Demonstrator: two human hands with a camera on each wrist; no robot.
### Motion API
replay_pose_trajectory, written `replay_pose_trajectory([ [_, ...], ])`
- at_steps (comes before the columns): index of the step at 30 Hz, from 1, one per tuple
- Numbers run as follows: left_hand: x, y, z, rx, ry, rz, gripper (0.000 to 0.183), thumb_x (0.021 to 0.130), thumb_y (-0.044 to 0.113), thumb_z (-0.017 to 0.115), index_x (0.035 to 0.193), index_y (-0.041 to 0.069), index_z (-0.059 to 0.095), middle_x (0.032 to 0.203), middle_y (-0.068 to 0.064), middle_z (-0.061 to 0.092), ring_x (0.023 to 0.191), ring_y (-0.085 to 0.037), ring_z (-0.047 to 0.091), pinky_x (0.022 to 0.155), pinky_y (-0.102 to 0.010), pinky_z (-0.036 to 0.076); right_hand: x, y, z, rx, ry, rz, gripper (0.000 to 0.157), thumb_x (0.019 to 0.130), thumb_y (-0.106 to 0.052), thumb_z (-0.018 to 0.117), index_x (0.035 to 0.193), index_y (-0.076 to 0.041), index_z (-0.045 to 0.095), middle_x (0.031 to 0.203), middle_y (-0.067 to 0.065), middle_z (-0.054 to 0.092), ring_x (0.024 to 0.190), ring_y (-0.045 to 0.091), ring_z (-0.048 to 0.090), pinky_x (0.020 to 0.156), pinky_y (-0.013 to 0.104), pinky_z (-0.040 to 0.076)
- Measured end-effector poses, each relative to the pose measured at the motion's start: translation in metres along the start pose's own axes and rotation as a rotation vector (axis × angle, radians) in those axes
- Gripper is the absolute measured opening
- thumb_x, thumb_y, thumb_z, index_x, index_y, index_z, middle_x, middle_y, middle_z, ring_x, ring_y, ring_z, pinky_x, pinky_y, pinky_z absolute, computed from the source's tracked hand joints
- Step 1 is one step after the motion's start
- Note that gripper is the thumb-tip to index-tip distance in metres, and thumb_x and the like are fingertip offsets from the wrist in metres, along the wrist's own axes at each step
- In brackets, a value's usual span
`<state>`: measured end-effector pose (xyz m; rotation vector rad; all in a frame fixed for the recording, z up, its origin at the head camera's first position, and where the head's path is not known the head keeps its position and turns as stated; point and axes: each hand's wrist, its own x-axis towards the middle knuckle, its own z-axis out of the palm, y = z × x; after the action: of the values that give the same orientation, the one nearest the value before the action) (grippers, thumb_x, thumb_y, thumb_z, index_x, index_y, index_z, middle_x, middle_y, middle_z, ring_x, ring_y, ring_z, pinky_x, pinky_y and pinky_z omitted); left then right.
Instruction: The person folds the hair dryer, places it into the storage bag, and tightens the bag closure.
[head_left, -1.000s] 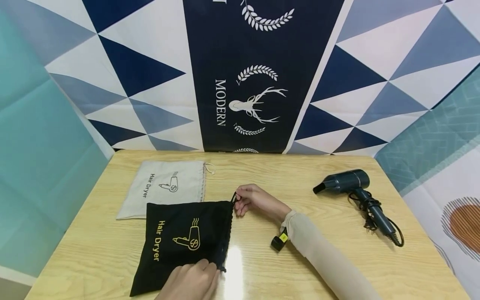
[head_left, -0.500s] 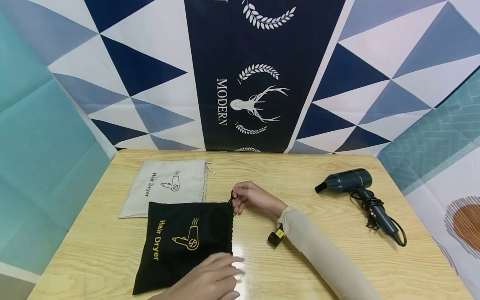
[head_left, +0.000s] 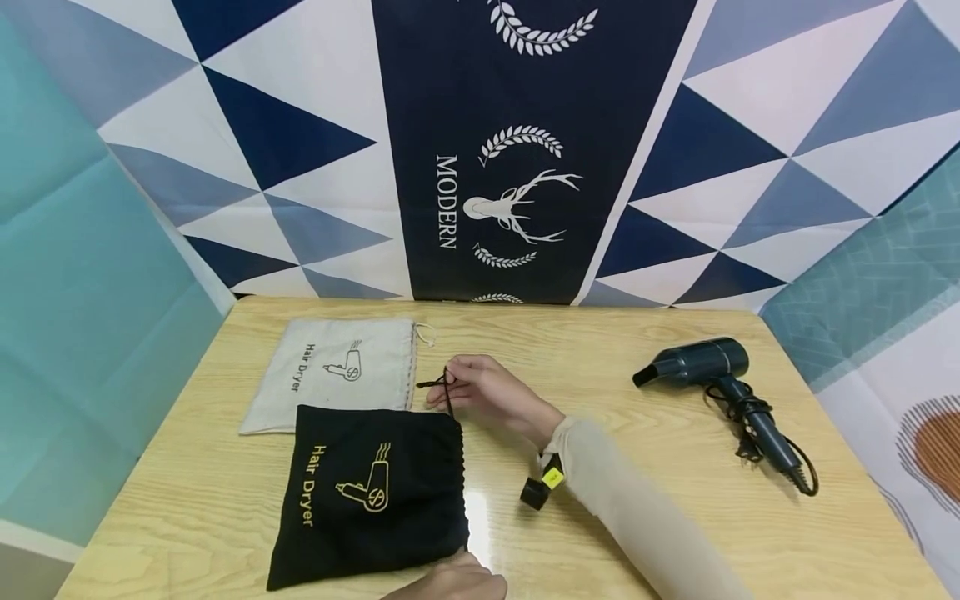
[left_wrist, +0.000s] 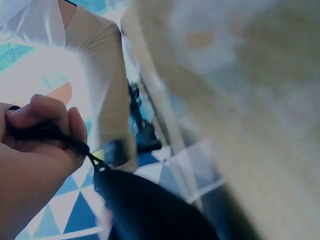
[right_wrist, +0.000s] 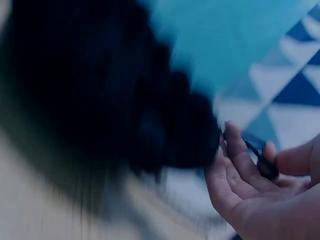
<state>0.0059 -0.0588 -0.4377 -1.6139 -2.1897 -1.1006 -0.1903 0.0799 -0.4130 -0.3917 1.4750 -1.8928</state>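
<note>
Fingers of the right hand (head_left: 491, 393), head view, pinch the drawstring (head_left: 449, 400) of the black bag (head_left: 416, 492) on the counter (head_left: 585, 358) — left wrist view, the left hand (left_wrist: 52, 150) clutches black cord (left_wrist: 45, 131) — right wrist view, the bag blurs beside that pinch.

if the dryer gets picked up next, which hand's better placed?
Right, probably: the right hand is nearer the hair dryer than the left hand. Both hold cords of the black bag, so the right would have to let go first.
</note>
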Motion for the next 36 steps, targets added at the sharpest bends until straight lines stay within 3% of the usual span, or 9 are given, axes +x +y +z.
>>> replay_pose_trajectory([
  [5,0.001,-0.002,0.005,-0.003,-0.114,-0.01,0.025,0.094,0.014,0.06,0.073,0.017,0.046,0.062,0.015,0.037,0.06,0.013,0.035,0.06,-0.001,0.026,-0.005,-0.019,0.029,0.057,-0.02,0.022,0.026,0.108,-0.015,0.036,0.086,-0.004,0.046,0.075,0.008,0.058,0.069,0.022,0.064,0.072,0.034,0.054],
  [13,0.002,-0.001,0.01,-0.116,-0.279,-0.102,0.015,0.09,0.009,0.061,0.078,0.014,0.053,0.063,0.012,0.047,0.057,0.016,0.033,0.052,-0.001,0.031,0.005,-0.014,0.019,0.095,0.081,0.044,0.028,0.108,-0.012,0.036,0.082,-0.004,0.043,0.068,0.003,0.038,0.057,0.013,0.036,0.055,0.025,0.037],
  [16,0.007,0.003,0.012,-0.048,-0.442,-0.205,0.005,0.089,0.011,0.063,0.085,0.013,0.06,0.066,0.01,0.054,0.057,0.011,0.035,0.054,-0.003,0.031,0.01,-0.009,0.015,0.053,0.085,0.042,0.028,0.109,-0.013,0.035,0.082,-0.004,0.041,0.066,0.002,0.035,0.055,0.013,0.033,0.054,0.026,0.034],
  [19,0.001,-0.002,0.029,0.086,-0.6,-0.285,0.006,0.088,0.017,0.063,0.094,0.017,0.064,0.067,0.011,0.06,0.055,0.008,0.04,0.054,-0.005,0.032,0.013,-0.007,0.014,0.011,0.088,0.038,0.029,0.109,-0.014,0.035,0.082,-0.005,0.04,0.065,0.002,0.034,0.053,0.013,0.033,0.055,0.028,0.033],
  [21,-0.008,-0.007,0.043,0.061,-0.567,-0.317,0.006,0.088,0.016,0.063,0.094,0.017,0.064,0.065,0.01,0.06,0.054,0.009,0.042,0.052,-0.005,0.033,0.014,-0.008,0.015,-0.017,0.086,0.037,0.029,0.109,-0.014,0.034,0.082,-0.005,0.039,0.064,0.002,0.033,0.052,0.013,0.032,0.055,0.029,0.032],
  [25,-0.037,-0.021,0.071,0.024,-0.268,-0.2,0.008,0.084,0.015,0.066,0.088,0.02,0.062,0.062,0.015,0.056,0.054,0.016,0.035,0.05,-0.002,0.03,0.012,-0.012,0.019,-0.084,0.051,0.027,0.029,0.109,-0.016,0.034,0.083,-0.004,0.038,0.065,0.002,0.032,0.051,0.013,0.031,0.055,0.031,0.031],
  [27,-0.04,-0.021,0.074,0.009,-0.189,-0.191,0.009,0.083,0.014,0.066,0.085,0.021,0.061,0.062,0.016,0.054,0.056,0.017,0.035,0.051,-0.001,0.03,0.012,-0.014,0.021,-0.118,0.022,0.013,0.029,0.109,-0.017,0.033,0.084,-0.003,0.037,0.065,0.003,0.032,0.052,0.014,0.032,0.056,0.032,0.032],
  [33,-0.015,0.002,0.039,-0.272,-0.146,-0.343,0.023,0.091,0.014,0.061,0.071,0.014,0.051,0.058,0.01,0.042,0.055,0.019,0.028,0.044,-0.005,0.029,0.015,-0.017,0.022,-0.182,-0.026,-0.009,0.03,0.11,-0.017,0.032,0.084,-0.002,0.037,0.065,0.004,0.034,0.052,0.016,0.034,0.056,0.032,0.035],
  [36,0.0,0.014,0.021,-0.319,-0.139,-0.387,0.029,0.091,0.012,0.061,0.066,0.011,0.045,0.057,0.009,0.035,0.054,0.019,0.023,0.041,-0.007,0.027,0.018,-0.017,0.023,-0.217,-0.045,-0.013,0.031,0.11,-0.016,0.032,0.083,-0.001,0.037,0.065,0.004,0.034,0.052,0.017,0.034,0.056,0.032,0.035],
])
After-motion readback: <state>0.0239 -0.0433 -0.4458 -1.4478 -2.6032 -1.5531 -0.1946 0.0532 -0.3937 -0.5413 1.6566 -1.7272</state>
